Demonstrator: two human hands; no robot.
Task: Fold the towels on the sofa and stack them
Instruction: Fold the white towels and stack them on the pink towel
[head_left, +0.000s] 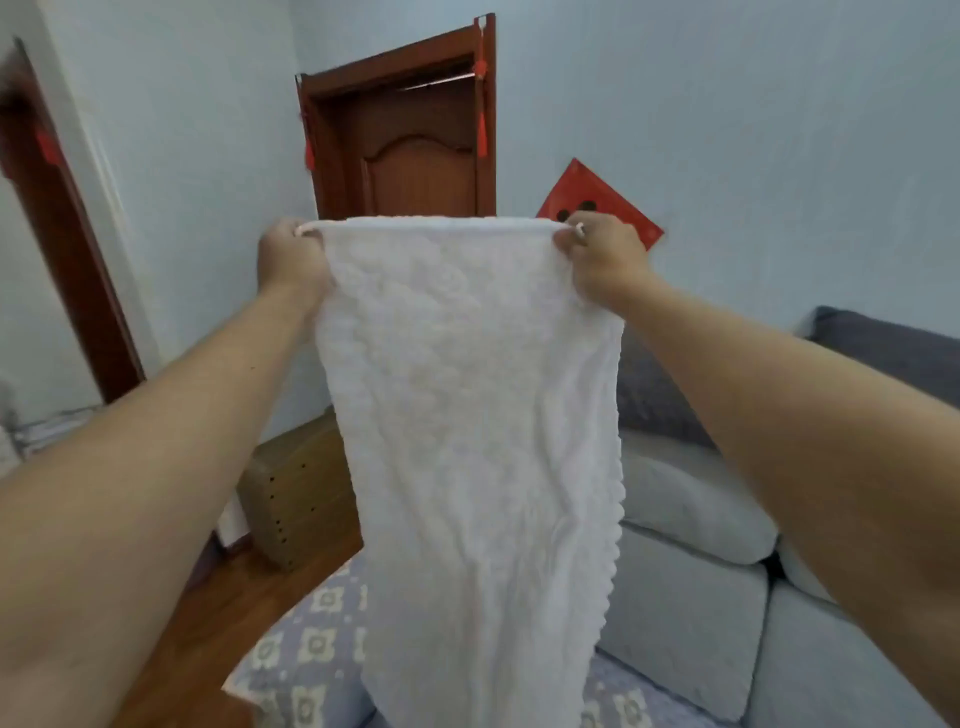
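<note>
both hands (291, 260) (602, 257) pinch towel (467, 415), hiding sofa (691, 597), door (415, 156).

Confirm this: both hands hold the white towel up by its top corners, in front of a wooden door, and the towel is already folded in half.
Not folded. In the head view the left hand and right hand pinch the top corners of the towel, which hangs open at full length before the door.
</note>
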